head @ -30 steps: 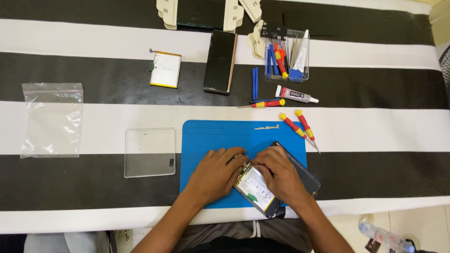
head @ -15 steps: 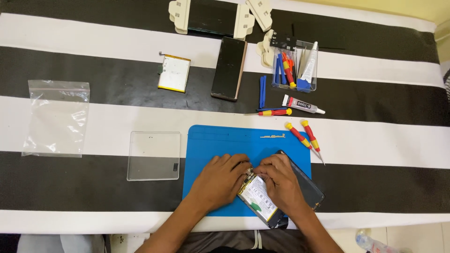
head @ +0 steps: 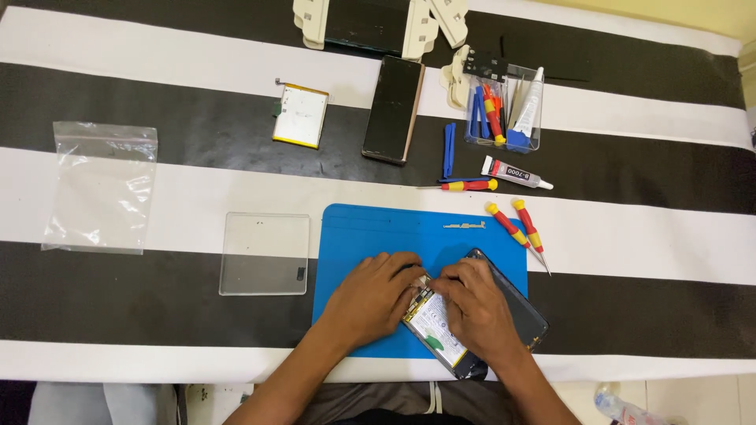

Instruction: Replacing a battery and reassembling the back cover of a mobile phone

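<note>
Opened phone (head: 441,330) lying tilted on the near right part of the blue mat (head: 370,228), its lower end over the mat's near edge, toward the table's near edge. White battery face and small parts showing inside the phone. Left hand (head: 374,299) resting flat on the mat, fingers bent together, fingertips touching the phone's upper left corner. Right hand (head: 472,311) lying over the phone's middle, fingers curled, tips pressed at that same upper corner, meeting the left hand's tips. Whether anything is pinched between the fingertips: cannot tell.

Small metal strip (head: 463,226) on the mat's far part. 2 red-and-yellow screwdrivers (head: 520,228) just off the mat's far right corner. 1 more red-and-yellow screwdriver (head: 465,186), a glue tube (head: 516,172) and a blue pry tool (head: 449,148) farther back. Clear tool box (head: 504,110) toward the far right. Dark phone (head: 392,109) and loose battery (head: 299,116) near the table's far middle. Clear square plate (head: 264,253) just left of the mat. Empty zip bag (head: 102,185) near the left edge.
</note>
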